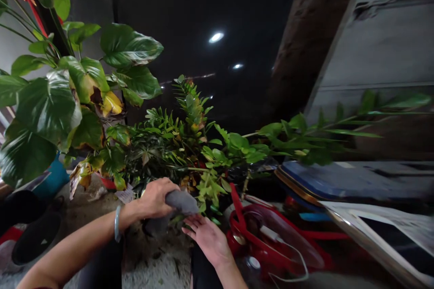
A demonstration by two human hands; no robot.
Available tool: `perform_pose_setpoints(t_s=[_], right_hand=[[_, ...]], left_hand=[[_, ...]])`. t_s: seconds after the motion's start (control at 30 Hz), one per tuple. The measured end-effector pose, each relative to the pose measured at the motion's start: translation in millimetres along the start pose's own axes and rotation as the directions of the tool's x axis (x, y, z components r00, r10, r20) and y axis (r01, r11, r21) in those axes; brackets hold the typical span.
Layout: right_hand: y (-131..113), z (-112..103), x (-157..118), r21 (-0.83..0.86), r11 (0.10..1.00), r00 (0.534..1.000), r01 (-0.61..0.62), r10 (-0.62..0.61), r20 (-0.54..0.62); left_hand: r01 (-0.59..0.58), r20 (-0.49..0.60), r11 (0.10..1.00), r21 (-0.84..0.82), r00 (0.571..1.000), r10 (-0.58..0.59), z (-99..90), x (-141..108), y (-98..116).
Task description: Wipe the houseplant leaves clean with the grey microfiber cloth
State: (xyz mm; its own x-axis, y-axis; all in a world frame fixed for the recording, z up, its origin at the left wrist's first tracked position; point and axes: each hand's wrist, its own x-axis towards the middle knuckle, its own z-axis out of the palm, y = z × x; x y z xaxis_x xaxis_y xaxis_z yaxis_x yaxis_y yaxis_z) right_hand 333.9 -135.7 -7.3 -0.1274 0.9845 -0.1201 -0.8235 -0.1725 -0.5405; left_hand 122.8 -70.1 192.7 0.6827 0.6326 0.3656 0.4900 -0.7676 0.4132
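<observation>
My left hand (pixel 158 198), with a pale bangle (pixel 117 223) on its wrist, is closed around a smooth grey cloth-like piece (pixel 183 202). One end sticks out to the right, and a grey part also shows below the hand; its exact kind is unclear. Just below and right of that end is my right hand (pixel 209 237), palm turned up and fingers apart, holding nothing. Whether its fingertips touch the grey piece I cannot tell. Directly beyond both hands stand leafy green plants (pixel 190 153), some with yellow and brown leaves.
A large-leaved plant (pixel 47 104) rises at left, near a blue container (pixel 52 178) and a dark bowl (pixel 37 239). To the right lie a red basket (pixel 242 216) with a white cable (pixel 305 266) and stacked flat panels (pixel 325 180). A dark glossy panel (pixel 203 4) stands behind.
</observation>
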Motion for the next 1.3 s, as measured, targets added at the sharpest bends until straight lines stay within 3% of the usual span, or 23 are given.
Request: perform_pose_setpoints(t_s=[0.1,0.17,0.2,0.27,0.3,0.4,0.47,0.5,0.57,0.63,0.73,0.8,0.87,0.9,1.0,1.1,1.2,1.27,1.3], right_hand=[[0,0,1,-0.005,1.000,1.000,0.010,-0.010,-0.001],[2,3,3,-0.017,1.000,1.000,0.015,-0.015,0.001],[2,4,3,-0.022,1.000,1.000,0.015,-0.015,0.003],[4,6,4,-0.031,0.999,1.000,0.010,-0.010,0.002],[4,6,4,-0.033,0.999,1.000,0.005,-0.005,-0.002],[4,4,3,-0.025,1.000,1.000,-0.003,0.002,-0.024],[2,2,2,-0.017,1.000,1.000,-0.006,0.006,-0.027],[1,1,1,-0.015,1.000,1.000,-0.008,0.008,-0.025],[0,1,2,-0.021,1.000,1.000,-0.014,0.014,-0.019],[0,2,3,-0.033,0.999,1.000,-0.020,0.020,-0.019],[2,7,5,-0.045,0.999,0.999,-0.029,0.028,-0.022],[4,9,6,-0.051,0.998,0.999,-0.031,0.029,-0.025],[5,10,4,-0.059,0.998,0.999,-0.029,0.027,-0.033],[5,9,3,-0.063,0.998,0.999,-0.027,0.025,-0.037],[3,4,0,-0.072,0.997,0.999,-0.024,0.021,-0.038],[0,0,1,-0.074,0.997,0.999,-0.024,0.022,-0.031],[2,3,5,-0.068,0.997,0.999,-0.027,0.024,-0.035],[5,7,7,-0.066,0.997,0.999,-0.034,0.031,-0.038],[7,10,7,-0.068,0.997,0.999,-0.036,0.034,-0.038]], left_hand=[[-0.058,-0.207,0.998,0.038,0.976,0.064,-33.5,29,13],[0.048,-0.401,0.996,0.077,0.916,-0.013,-51.2,53,7],[0.122,-0.442,0.988,0.094,0.894,-0.069,-53.2,61,1],[0.228,-0.382,0.964,0.135,0.910,-0.161,-41.7,61,-14],[0.236,-0.262,0.957,0.169,0.947,-0.187,-29.9,54,-21],[0.146,-0.016,0.978,0.150,0.989,-0.145,4.7,17,-29],[0.126,0.072,0.988,0.084,0.989,-0.132,7.1,-4,-25],[0.125,0.081,0.991,0.053,0.988,-0.129,-0.8,-9,-22],[0.121,0.002,0.993,0.008,0.993,-0.121,-30.9,-7,-15],[0.120,-0.192,0.993,0.015,0.975,-0.115,-68.3,4,-13],[0.217,-0.471,0.973,0.077,0.868,-0.156,-103.9,15,-28],[0.334,-0.504,0.934,0.127,0.833,-0.229,-101.7,7,-48],[0.433,-0.408,0.883,0.182,0.850,-0.333,-83.5,-15,-68],[0.439,-0.308,0.874,0.209,0.878,-0.367,-72.8,-28,-75],[0.420,-0.205,0.891,0.172,0.900,-0.384,-57.2,-64,-80],[0.381,-0.314,0.918,0.107,0.889,-0.332,-81.9,-69,-65],[0.352,-0.540,0.931,0.102,0.805,-0.245,-119.4,-42,-55],[0.358,-0.631,0.928,0.103,0.745,-0.217,-127.1,-24,-61],[0.372,-0.636,0.922,0.107,0.739,-0.225,-122.4,-19,-68]])
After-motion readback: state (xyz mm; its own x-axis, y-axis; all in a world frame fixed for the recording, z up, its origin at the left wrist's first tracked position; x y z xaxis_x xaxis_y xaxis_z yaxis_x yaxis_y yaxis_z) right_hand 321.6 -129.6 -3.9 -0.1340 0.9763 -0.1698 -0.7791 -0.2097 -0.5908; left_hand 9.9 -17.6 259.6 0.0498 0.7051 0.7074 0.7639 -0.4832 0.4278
